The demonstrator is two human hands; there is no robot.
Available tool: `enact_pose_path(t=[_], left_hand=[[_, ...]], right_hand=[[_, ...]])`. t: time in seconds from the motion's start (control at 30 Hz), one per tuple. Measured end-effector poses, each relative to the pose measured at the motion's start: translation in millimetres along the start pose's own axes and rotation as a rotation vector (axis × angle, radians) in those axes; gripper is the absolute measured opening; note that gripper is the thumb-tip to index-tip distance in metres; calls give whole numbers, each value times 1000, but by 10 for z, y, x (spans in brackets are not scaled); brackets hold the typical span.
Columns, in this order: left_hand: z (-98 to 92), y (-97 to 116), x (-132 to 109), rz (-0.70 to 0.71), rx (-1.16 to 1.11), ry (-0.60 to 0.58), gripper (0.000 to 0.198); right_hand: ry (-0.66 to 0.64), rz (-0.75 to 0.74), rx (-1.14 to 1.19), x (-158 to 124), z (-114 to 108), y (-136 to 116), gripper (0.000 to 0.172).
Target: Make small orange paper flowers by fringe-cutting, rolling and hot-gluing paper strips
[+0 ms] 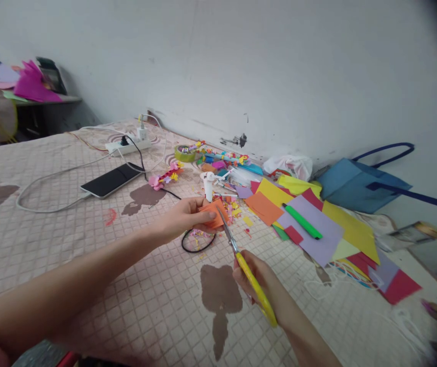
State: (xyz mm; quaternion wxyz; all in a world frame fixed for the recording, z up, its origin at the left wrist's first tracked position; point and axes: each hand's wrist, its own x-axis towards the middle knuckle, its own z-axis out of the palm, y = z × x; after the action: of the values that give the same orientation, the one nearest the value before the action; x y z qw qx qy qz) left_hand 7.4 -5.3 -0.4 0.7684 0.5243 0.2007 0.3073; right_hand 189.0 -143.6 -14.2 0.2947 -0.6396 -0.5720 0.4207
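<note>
Between the thumb and fingers of my left hand is a small piece of orange paper, held above the bed-like quilted surface. My right hand is closed round the yellow handles of a pair of scissors. The scissor blades point up and left, and their tips meet the right side of the orange paper. Just behind the paper stands a white glue gun. Its black cord loops on the cloth below my left hand. Small coloured paper scraps lie around there.
Coloured paper sheets with a green cutter-like tool spread to the right, before a blue bag. A phone on a white cable and a power strip lie left. Green tape and flower-decorated sticks sit behind.
</note>
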Motion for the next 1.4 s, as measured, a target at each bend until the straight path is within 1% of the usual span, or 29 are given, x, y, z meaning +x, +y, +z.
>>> enact_pose_path(t=[0.2,0.3,0.43,0.57,0.7,0.9,1.07,1.2,1.4], left_hand=[[-38,-31,20,9,-12,-27,20],[-26,-21,14,-2,-10,-18,22],[-3,-9,-3,-42,6,-18,23],[19,-3,-19,-66,25,-16,20],[27,-10,-17,-55,20,-26,20],[21,-27,-6,-62,37,-49,19],[26,-42,-5,-51,44,-41,19],[18,-59,6,-65,44,-25,23],[-1,-72,27,-80,28,-45,25]], right_hand=[[18,-4,82,34,32,-38,30],[9,2,122,27,29,-28,28],[-49,-18,45,2,2,-32,26],[-53,-47,29,-6,-10,-67,32],[-74,-53,22,-10,-16,-44,36],[-51,-63,6,5,-2,-17,40],[-41,-78,32,16,9,-40,44],[-30,-65,19,23,19,-8,45],[-10,-48,12,51,36,69,39]])
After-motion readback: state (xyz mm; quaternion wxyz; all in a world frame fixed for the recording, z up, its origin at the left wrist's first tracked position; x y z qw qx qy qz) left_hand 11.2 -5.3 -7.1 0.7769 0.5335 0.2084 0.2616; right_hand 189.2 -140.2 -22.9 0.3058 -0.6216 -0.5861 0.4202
